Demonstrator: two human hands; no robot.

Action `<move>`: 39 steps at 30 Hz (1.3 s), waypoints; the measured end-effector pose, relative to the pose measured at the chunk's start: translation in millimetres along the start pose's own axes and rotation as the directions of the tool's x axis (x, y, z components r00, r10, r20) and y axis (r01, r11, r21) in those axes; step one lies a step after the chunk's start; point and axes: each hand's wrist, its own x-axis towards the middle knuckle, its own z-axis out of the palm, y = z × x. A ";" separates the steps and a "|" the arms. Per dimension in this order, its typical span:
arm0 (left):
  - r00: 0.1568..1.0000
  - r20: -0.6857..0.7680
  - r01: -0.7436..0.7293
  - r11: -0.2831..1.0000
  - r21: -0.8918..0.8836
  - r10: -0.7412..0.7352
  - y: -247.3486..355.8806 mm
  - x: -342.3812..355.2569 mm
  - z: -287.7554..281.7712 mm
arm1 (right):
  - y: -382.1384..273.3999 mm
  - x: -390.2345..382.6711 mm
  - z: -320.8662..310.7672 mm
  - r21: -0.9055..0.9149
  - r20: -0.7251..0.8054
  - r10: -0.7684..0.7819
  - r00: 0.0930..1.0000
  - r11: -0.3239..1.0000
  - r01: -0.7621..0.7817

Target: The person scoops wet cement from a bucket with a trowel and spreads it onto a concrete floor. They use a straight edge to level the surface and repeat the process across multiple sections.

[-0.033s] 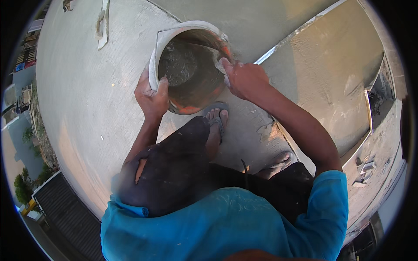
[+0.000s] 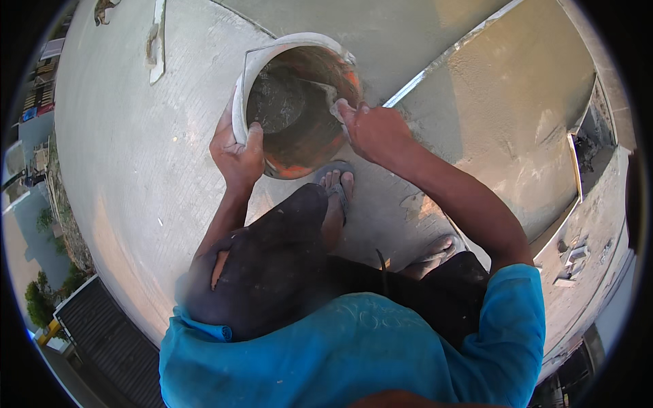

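Note:
An orange bucket (image 2: pixel 294 171), grey with cement inside and out, is tipped so its mouth faces me. My left hand (image 2: pixel 238 151) is closed around its left rim, thumb over the edge. At the right side of the mouth, my right hand (image 2: pixel 375 131) grips a cement-smeared trowel (image 2: pixel 327 90) by its handle. The trowel's neck bends into the bucket; its blade is hard to tell from the grey inner wall. A bare wire handle (image 2: pixel 245 62) lies against the bucket's upper left rim.
Beyond my left hand lies a long float (image 2: pixel 158 51) with a grip. To the right, a pale straight strip (image 2: pixel 425 80) edges smoothed wet cement (image 2: pixel 524 102). My sandalled foot (image 2: pixel 337 182) stands just below the bucket. Rubble (image 2: pixel 575 262) lies at far right, and an animal (image 2: pixel 103 10) at upper left.
My right hand and the trowel have shifted slightly down and left against the bucket's inner wall. My left hand keeps its hold on the rim.

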 end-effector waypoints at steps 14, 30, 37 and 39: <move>0.968 0.201 -0.167 0.984 0.060 0.152 43.7 46.4 66.6 | 1.9 -32.5 -21.4 0.191 -0.335 0.170 0.927 0.975 -0.110; 0.851 0.201 -0.488 0.872 -0.039 0.486 66.6 64.9 123.9 | 41.0 -147.8 -68.3 0.250 -0.284 0.344 0.895 0.928 -0.277; 0.620 0.455 -0.597 0.761 -0.255 0.639 166.6 71.7 138.8 | 107.9 -207.0 -66.1 0.666 0.021 0.611 0.791 0.582 -0.467; 0.510 0.506 -0.573 0.714 -0.402 0.695 192.6 62.8 153.8 | 105.2 -229.5 -44.6 0.910 0.119 0.584 0.803 0.259 -0.324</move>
